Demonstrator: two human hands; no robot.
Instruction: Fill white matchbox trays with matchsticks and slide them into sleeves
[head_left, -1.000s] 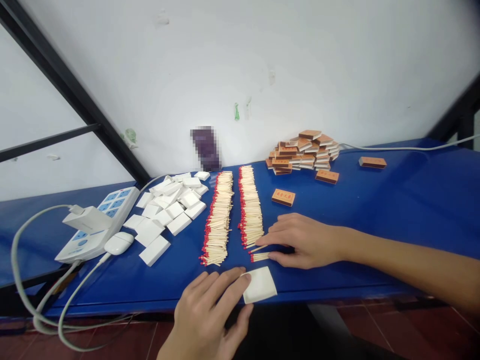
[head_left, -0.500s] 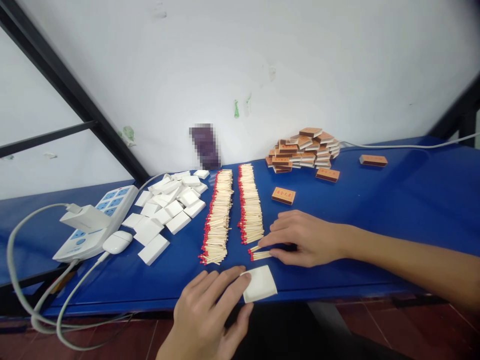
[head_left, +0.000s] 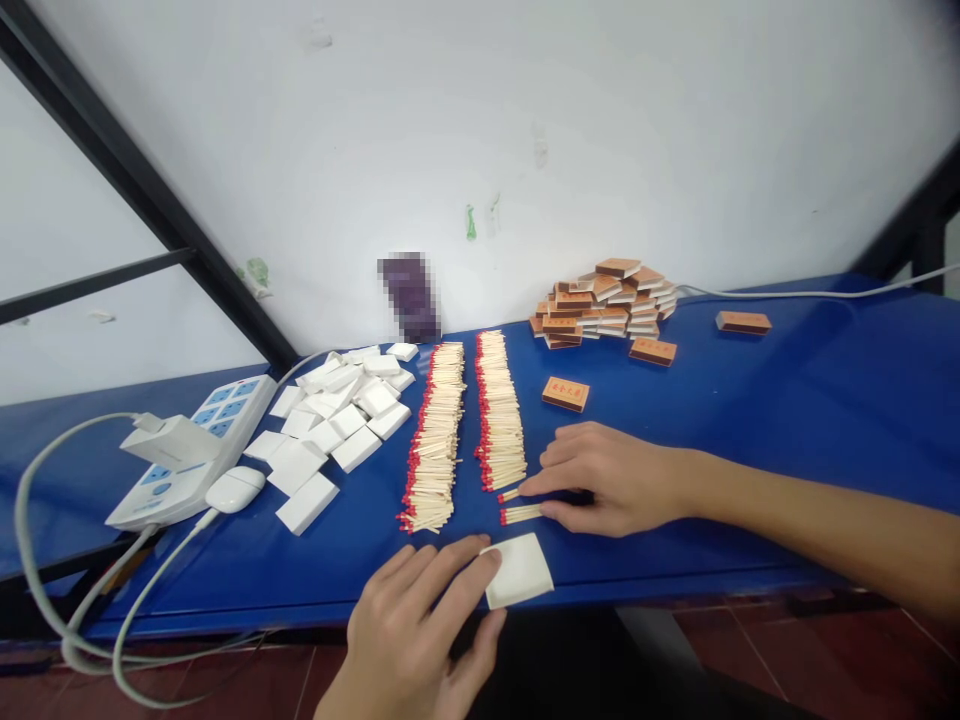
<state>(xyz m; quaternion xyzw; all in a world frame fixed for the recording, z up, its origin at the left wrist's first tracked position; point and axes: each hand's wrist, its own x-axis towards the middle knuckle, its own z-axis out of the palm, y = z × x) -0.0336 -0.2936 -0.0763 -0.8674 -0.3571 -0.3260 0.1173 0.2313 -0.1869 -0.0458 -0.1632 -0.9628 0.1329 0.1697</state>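
Note:
At the table's front edge my left hand (head_left: 427, 615) grips a white matchbox tray (head_left: 521, 570) between the fingers and thumb. My right hand (head_left: 600, 480) rests on the table just beyond it, index fingertip and thumb tip slightly apart, pressing on a few matchsticks (head_left: 519, 514) with red heads pointing left. Above these fingers runs a long row of matches (head_left: 501, 410), with a second row (head_left: 437, 430) to its left. Nearest past my right hand lies an orange matchbox (head_left: 566, 393).
White matchbox trays (head_left: 345, 385) are heaped on the left, beside a power strip (head_left: 199, 440) with a plugged-in charger and looping cables. Orange matchboxes (head_left: 604, 305) are stacked against the wall at the back right. The blue table (head_left: 750, 450) ends close to my body.
My right index finger and thumb have shifted very slightly over the loose matchsticks, parting them a little. My left hand and the tray stay in place.

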